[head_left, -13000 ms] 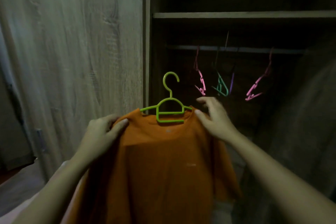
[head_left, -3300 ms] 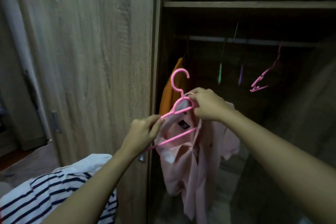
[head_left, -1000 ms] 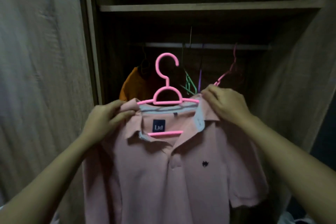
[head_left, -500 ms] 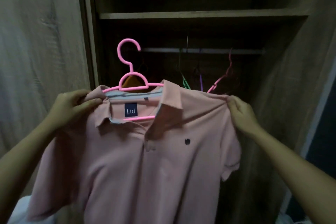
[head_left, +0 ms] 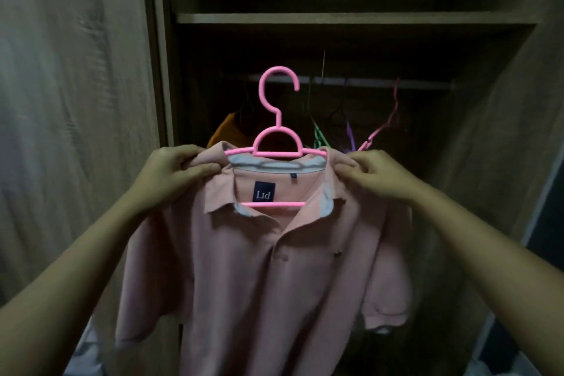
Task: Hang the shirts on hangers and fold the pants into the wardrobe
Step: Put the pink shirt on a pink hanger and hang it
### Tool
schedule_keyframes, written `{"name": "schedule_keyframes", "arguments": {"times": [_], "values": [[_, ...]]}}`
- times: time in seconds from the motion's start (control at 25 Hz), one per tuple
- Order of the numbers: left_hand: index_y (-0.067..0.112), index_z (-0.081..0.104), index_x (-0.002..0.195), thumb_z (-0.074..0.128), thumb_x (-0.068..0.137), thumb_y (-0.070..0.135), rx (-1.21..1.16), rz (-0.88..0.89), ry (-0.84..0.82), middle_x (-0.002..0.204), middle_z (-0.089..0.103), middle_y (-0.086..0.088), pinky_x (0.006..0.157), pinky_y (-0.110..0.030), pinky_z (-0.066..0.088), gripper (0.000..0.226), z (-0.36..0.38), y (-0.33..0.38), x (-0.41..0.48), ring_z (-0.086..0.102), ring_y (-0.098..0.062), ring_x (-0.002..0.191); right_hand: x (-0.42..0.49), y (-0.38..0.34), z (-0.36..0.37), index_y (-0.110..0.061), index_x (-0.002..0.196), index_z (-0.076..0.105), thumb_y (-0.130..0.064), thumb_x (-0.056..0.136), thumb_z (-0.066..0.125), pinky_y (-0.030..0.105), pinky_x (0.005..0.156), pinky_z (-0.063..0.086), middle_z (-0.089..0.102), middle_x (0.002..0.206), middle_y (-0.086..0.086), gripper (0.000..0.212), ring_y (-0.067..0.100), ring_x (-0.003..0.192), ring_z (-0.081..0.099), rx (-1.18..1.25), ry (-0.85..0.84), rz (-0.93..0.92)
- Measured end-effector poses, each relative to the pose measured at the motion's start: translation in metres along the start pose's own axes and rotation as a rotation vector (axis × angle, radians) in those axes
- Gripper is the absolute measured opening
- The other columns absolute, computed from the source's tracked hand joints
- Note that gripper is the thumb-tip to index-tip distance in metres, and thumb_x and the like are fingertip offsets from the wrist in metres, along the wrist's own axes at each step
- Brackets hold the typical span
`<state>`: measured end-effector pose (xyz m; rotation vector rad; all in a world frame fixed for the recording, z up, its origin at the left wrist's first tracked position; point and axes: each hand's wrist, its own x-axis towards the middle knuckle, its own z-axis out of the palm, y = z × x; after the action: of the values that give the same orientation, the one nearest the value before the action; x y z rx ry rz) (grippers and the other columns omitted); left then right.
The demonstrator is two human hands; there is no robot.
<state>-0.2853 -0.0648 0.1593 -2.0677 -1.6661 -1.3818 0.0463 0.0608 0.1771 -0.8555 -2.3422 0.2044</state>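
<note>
A pink polo shirt with a dark "Ltd" label hangs on a pink plastic hanger, held up in front of the open wardrobe. My left hand pinches the shirt's left shoulder and my right hand pinches its right shoulder, both over the hanger's arms. The hanger's hook stands upright, just below the level of the metal rail. An orange shirt hangs on the rail at the left, mostly hidden behind the pink shirt.
Green, purple and pink bare hangers dangle from the rail to the right. A wooden shelf runs above the rail. The wardrobe door stands at the left and a side panel at the right.
The shirt has moved back to the middle and the hook now stands straight. My right hand has slid inward from the sleeve to the shoulder near the collar.
</note>
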Motion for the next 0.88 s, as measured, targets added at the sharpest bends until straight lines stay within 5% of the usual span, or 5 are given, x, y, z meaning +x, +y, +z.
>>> {"name": "schedule_keyframes", "arguments": {"times": [0.24, 0.52, 0.6, 0.76, 0.88], "values": [[0.024, 0.067, 0.087, 0.055, 0.06, 0.082, 0.108, -0.008, -0.244, 0.076, 0.067, 0.0, 0.058, -0.028, 0.048, 0.065, -0.017, -0.008, 0.001, 0.06, -0.012, 0.067, -0.001, 0.01, 0.008, -0.007, 0.087, 0.069, -0.059, 0.072, 0.052, 0.046, 0.068, 0.049, 0.068, 0.079, 0.015, 0.057, 0.031, 0.078, 0.062, 0.126, 0.191, 0.036], [0.02, 0.067, 0.071, 0.054, 0.065, 0.066, 0.134, -0.148, -0.142, 0.065, 0.061, -0.005, 0.049, -0.025, 0.039, 0.048, -0.024, -0.028, -0.027, 0.05, -0.008, 0.053, 0.022, -0.017, 0.031, -0.02, 0.121, 0.054, -0.042, 0.076, 0.068, 0.026, 0.086, 0.046, 0.059, 0.113, -0.002, 0.053, 0.01, 0.099, 0.057, 0.011, 0.259, -0.066], [0.022, 0.061, 0.063, 0.047, 0.064, 0.068, 0.246, -0.175, -0.124, 0.055, 0.054, -0.004, 0.049, -0.025, 0.035, 0.048, -0.025, -0.026, -0.031, 0.048, -0.012, 0.051, 0.03, -0.042, 0.048, -0.014, 0.108, 0.062, -0.025, 0.082, 0.067, 0.021, 0.078, 0.047, 0.063, 0.102, 0.0, 0.029, 0.013, 0.089, 0.06, 0.154, 0.259, -0.087], [0.021, 0.05, 0.065, 0.042, 0.069, 0.062, 0.513, -0.18, -0.058, 0.065, 0.06, -0.007, 0.053, -0.035, 0.036, 0.042, -0.006, -0.004, -0.029, 0.057, -0.032, 0.066, 0.064, -0.089, 0.099, -0.017, 0.094, 0.06, -0.046, 0.09, 0.048, 0.037, 0.083, 0.051, 0.068, 0.092, 0.009, 0.032, 0.022, 0.084, 0.065, 0.548, -0.197, 0.309], [0.015, 0.057, 0.093, 0.047, 0.085, 0.049, 0.61, -0.231, -0.023, 0.09, 0.065, -0.017, 0.066, -0.039, 0.046, 0.036, 0.028, 0.016, -0.015, 0.06, -0.04, 0.086, 0.09, -0.105, 0.112, -0.015, 0.081, 0.053, -0.052, 0.093, 0.039, 0.031, 0.062, 0.042, 0.051, 0.067, 0.004, 0.042, 0.016, 0.059, 0.049, 0.849, -0.194, 0.526]]}}
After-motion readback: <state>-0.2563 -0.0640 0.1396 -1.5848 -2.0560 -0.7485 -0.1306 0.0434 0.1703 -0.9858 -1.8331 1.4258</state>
